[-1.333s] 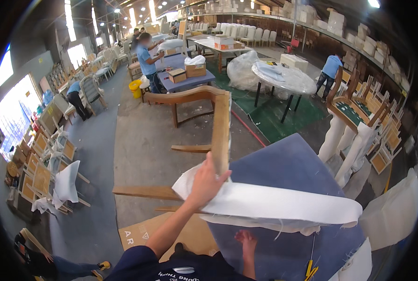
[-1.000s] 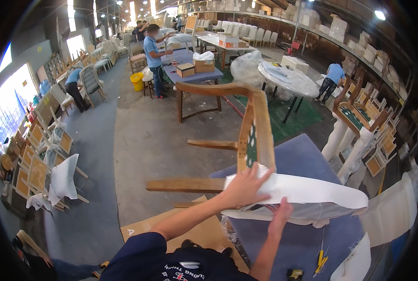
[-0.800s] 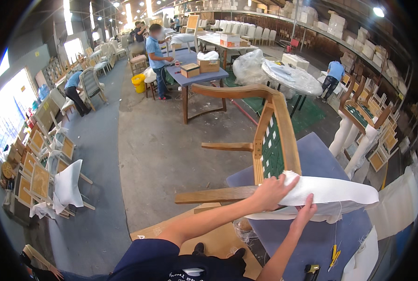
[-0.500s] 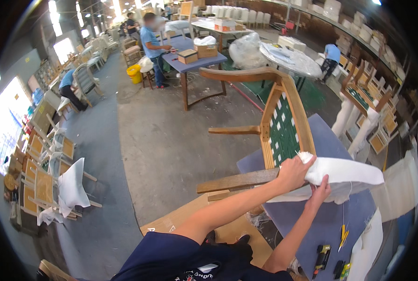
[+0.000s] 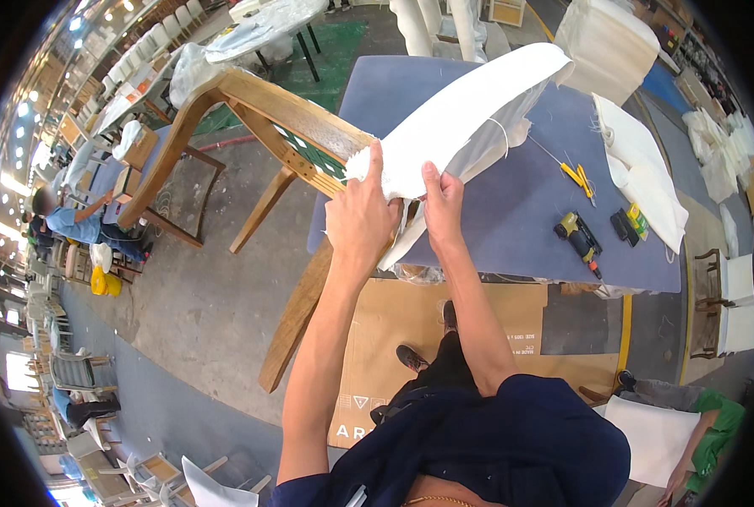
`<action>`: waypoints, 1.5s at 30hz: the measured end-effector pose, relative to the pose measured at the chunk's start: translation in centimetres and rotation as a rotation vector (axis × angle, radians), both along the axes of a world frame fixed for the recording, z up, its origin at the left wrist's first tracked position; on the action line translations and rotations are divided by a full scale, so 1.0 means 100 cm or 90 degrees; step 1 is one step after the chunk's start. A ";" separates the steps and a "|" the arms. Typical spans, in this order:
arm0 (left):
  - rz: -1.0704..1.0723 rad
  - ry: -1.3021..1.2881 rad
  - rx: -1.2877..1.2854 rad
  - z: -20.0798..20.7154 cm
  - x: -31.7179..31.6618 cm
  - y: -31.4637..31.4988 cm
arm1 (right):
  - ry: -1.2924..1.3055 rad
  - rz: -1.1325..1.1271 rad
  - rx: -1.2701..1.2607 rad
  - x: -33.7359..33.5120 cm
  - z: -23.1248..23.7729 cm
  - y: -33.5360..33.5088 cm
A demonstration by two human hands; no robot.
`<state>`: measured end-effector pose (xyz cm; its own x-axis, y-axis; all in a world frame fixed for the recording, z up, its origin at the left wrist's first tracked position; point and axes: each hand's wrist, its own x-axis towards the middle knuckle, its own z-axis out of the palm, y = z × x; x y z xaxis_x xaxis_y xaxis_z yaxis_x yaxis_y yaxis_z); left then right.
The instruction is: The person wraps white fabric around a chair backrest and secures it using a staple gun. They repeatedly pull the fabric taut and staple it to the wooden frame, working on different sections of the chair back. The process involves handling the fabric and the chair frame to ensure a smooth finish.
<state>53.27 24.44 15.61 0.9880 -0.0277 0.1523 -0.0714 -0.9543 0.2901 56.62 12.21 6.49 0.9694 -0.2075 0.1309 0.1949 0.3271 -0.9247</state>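
Now farther left in view, the right hand pinches and the left hand, nearer the brown wooden chair frame, presses, grip unclear, the near end of a long white fabric panel slanting away rightward from the left edge of the blue table.

Furniture upholstery workshop

Near, a wooden chair frame shows green webbing beside white fabric; a blue table carries a yellow-and-black hand tool. Far left, pale chairs stand in a row; nearer stands a co-worker in blue.
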 end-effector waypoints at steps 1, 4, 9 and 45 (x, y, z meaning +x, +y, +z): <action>-0.001 0.001 -0.006 0.002 0.000 0.000 | 0.001 -0.002 -0.007 0.000 -0.004 -0.001; 0.003 -0.022 -0.006 0.005 0.002 0.000 | 0.016 0.024 -0.005 -0.002 0.008 -0.005; -0.006 -0.066 0.008 -0.002 0.005 0.005 | 0.054 0.015 0.032 0.000 0.018 0.012; -0.005 0.003 -0.162 -0.011 0.047 -0.005 | -0.055 0.240 0.085 0.023 -0.054 0.016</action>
<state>58.02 23.98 14.50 0.9886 0.0036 0.1507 -0.0764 -0.8496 0.5218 58.93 13.79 1.10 0.9675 0.1398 0.2107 0.1131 0.5062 -0.8550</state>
